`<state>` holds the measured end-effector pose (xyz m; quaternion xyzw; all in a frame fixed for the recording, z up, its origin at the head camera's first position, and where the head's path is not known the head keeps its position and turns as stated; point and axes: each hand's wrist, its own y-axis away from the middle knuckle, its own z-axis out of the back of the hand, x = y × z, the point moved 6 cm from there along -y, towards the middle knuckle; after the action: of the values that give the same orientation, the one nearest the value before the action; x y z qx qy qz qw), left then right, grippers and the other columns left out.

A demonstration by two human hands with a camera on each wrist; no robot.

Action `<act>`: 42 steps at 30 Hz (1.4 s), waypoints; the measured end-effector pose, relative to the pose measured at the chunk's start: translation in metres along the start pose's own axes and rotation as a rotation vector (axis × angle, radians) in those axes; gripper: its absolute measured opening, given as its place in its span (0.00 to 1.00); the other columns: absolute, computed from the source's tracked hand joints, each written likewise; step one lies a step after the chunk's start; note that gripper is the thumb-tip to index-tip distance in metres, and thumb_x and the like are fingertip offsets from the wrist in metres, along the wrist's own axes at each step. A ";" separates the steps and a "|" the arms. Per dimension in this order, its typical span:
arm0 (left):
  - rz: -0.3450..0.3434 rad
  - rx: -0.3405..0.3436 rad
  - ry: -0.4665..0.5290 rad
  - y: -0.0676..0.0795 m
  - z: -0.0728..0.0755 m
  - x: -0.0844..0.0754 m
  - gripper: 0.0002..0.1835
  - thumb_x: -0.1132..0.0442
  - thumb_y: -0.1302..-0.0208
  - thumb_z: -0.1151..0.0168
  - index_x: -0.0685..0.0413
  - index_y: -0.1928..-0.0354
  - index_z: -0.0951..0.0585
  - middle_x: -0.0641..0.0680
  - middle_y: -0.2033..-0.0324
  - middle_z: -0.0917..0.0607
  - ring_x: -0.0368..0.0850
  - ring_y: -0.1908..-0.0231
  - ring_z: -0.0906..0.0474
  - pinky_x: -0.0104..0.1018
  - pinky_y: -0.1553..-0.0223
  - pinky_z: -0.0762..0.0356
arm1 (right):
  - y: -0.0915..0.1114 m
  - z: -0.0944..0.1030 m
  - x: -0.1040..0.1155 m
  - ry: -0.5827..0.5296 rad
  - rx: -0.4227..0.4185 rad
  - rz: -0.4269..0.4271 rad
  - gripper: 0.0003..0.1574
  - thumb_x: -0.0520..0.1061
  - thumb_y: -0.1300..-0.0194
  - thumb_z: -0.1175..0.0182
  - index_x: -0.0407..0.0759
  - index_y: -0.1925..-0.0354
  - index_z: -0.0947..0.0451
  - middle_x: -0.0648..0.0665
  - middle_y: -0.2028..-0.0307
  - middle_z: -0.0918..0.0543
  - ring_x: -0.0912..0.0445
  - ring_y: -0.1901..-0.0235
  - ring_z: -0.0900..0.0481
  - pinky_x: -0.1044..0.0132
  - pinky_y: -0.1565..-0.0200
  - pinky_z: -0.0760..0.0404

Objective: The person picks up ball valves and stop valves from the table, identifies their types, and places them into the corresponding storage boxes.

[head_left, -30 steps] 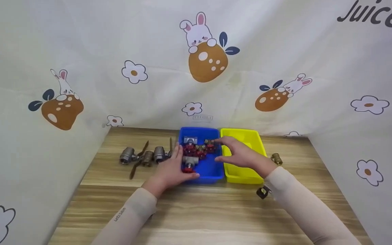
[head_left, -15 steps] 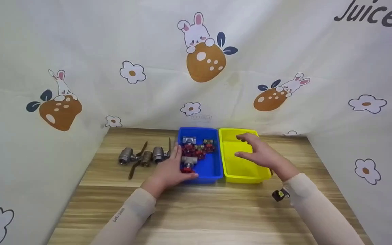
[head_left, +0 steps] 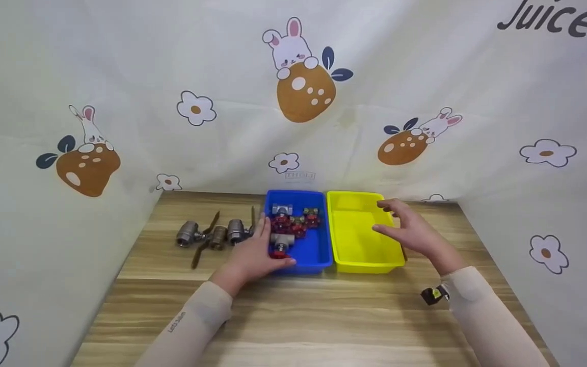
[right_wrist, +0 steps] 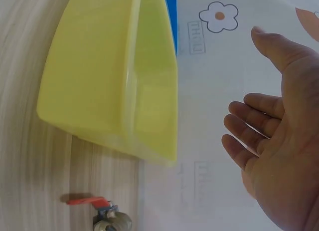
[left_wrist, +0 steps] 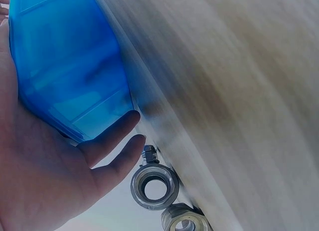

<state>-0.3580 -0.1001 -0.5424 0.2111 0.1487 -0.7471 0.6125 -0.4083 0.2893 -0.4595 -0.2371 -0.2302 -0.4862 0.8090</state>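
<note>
**Left hand (head_left: 254, 255) laid against blue bin (head_left: 314, 252), right hand (head_left: 418, 232) held by yellow bin (head_left: 357, 229)**

At the far left of the table (head_left: 324, 316), two steel ball valves (head_left: 188, 234) and a brass valve (head_left: 218, 238) are set in a row. The bin's left wall is touched by the left hand's straightened fingers, the thumb being stretched over the near rim; that grip is spread. Within the blue bin, valves with red handwheels (head_left: 298, 229) are grouped. The yellow bin is placed just beside it. Above its right rim the right hand is held, fingers slightly bent, thumb apart, grip spread. Beyond that bin, a red-lever ball valve (right_wrist: 112, 218) is seen.
</note>
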 end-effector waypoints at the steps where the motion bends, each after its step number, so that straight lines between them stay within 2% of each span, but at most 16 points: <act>1: 0.000 0.001 -0.002 0.000 0.000 -0.001 0.79 0.10 0.47 0.36 0.55 0.09 0.56 0.55 0.10 0.63 0.70 0.31 0.21 0.64 0.34 0.19 | 0.001 0.000 -0.002 -0.002 -0.004 0.006 0.48 0.60 0.26 0.26 0.38 0.22 0.30 0.34 0.26 0.24 0.35 0.28 0.27 0.33 0.26 0.29; 4: -0.001 0.001 -0.005 0.000 0.001 -0.001 0.79 0.10 0.48 0.37 0.55 0.09 0.56 0.54 0.10 0.64 0.70 0.32 0.20 0.63 0.34 0.19 | 0.005 0.000 -0.008 -0.007 -0.013 0.004 0.48 0.57 0.26 0.24 0.36 0.21 0.31 0.32 0.26 0.25 0.34 0.28 0.27 0.33 0.26 0.30; 11: -0.004 -0.002 0.011 0.000 0.001 -0.001 0.75 0.17 0.41 0.31 0.56 0.09 0.55 0.57 0.10 0.61 0.70 0.31 0.21 0.65 0.33 0.21 | 0.017 -0.003 -0.022 -0.030 -0.014 -0.096 0.51 0.59 0.28 0.23 0.40 0.20 0.32 0.31 0.26 0.27 0.31 0.30 0.28 0.31 0.34 0.21; 15: -0.004 -0.005 0.009 -0.001 0.000 0.000 0.75 0.18 0.41 0.31 0.56 0.10 0.56 0.57 0.10 0.61 0.70 0.31 0.21 0.65 0.32 0.21 | 0.020 -0.006 -0.024 -0.043 -0.017 -0.097 0.52 0.58 0.28 0.23 0.38 0.19 0.33 0.30 0.26 0.27 0.32 0.31 0.27 0.31 0.32 0.23; 21: 0.004 -0.004 0.012 -0.001 0.000 0.001 0.76 0.16 0.43 0.32 0.56 0.09 0.56 0.56 0.10 0.61 0.70 0.31 0.21 0.65 0.32 0.21 | 0.023 -0.009 -0.030 -0.040 -0.018 -0.093 0.57 0.65 0.29 0.24 0.38 0.18 0.34 0.32 0.25 0.28 0.35 0.29 0.28 0.32 0.31 0.24; 27: 0.003 0.000 0.011 0.000 0.000 0.000 0.76 0.16 0.42 0.32 0.56 0.09 0.56 0.57 0.10 0.61 0.70 0.31 0.21 0.65 0.32 0.21 | 0.027 -0.009 -0.043 -0.034 -0.034 -0.112 0.55 0.62 0.29 0.23 0.36 0.19 0.33 0.29 0.25 0.28 0.33 0.41 0.22 0.37 0.37 0.22; 30: 0.005 0.004 0.016 0.001 0.001 -0.001 0.76 0.17 0.42 0.31 0.55 0.09 0.57 0.57 0.10 0.61 0.71 0.31 0.22 0.66 0.32 0.22 | 0.030 -0.007 -0.051 -0.043 -0.040 -0.136 0.54 0.60 0.27 0.24 0.35 0.18 0.35 0.27 0.25 0.29 0.30 0.36 0.22 0.33 0.32 0.24; 34: 0.009 0.002 0.013 0.000 0.000 0.001 0.77 0.15 0.44 0.33 0.55 0.09 0.57 0.56 0.10 0.62 0.71 0.29 0.23 0.66 0.31 0.23 | 0.033 -0.003 -0.065 -0.058 -0.056 -0.170 0.51 0.56 0.24 0.27 0.33 0.18 0.37 0.25 0.24 0.31 0.28 0.26 0.29 0.28 0.27 0.31; 38: 0.003 -0.003 0.012 0.000 0.001 0.000 0.76 0.16 0.43 0.32 0.55 0.09 0.56 0.56 0.10 0.61 0.71 0.29 0.23 0.66 0.31 0.23 | 0.035 0.000 -0.081 -0.063 -0.098 -0.187 0.47 0.53 0.22 0.29 0.30 0.20 0.35 0.24 0.25 0.29 0.27 0.27 0.30 0.28 0.27 0.31; 42: -0.004 -0.007 0.009 0.002 0.002 -0.001 0.76 0.16 0.43 0.32 0.56 0.10 0.55 0.57 0.10 0.61 0.70 0.32 0.20 0.65 0.32 0.22 | 0.038 0.000 -0.097 -0.088 -0.125 -0.217 0.47 0.54 0.21 0.30 0.28 0.21 0.34 0.24 0.26 0.28 0.29 0.27 0.30 0.30 0.27 0.32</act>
<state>-0.3566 -0.1003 -0.5401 0.2121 0.1546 -0.7467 0.6111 -0.4148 0.3707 -0.5246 -0.2819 -0.2588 -0.5733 0.7245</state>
